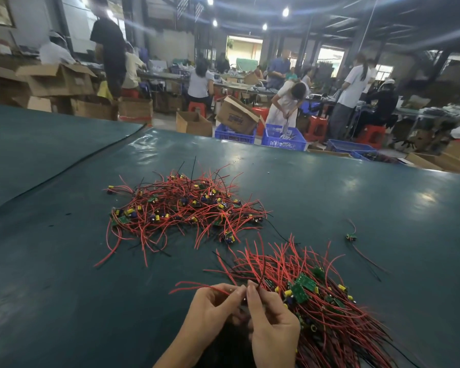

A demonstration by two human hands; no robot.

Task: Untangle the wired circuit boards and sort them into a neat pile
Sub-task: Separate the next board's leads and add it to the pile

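On green table (64, 288), near edge: left hand (210, 309) and right hand (271, 325), fingertips almost meeting, thumb and forefinger of each pinched shut, left on a red wire (197, 286) trailing leftward, right on a dark wire (261, 274) rising upward; whether a board sits between the palms cannot be told. Beside the right hand: pile (329, 301) of boards, red leads roughly parallel; farther back, apart: tangle (181, 205) of boards and leads; one stray board (351, 237) alone at right. Beyond the table: blue crates (282, 136), cartons (194, 123)
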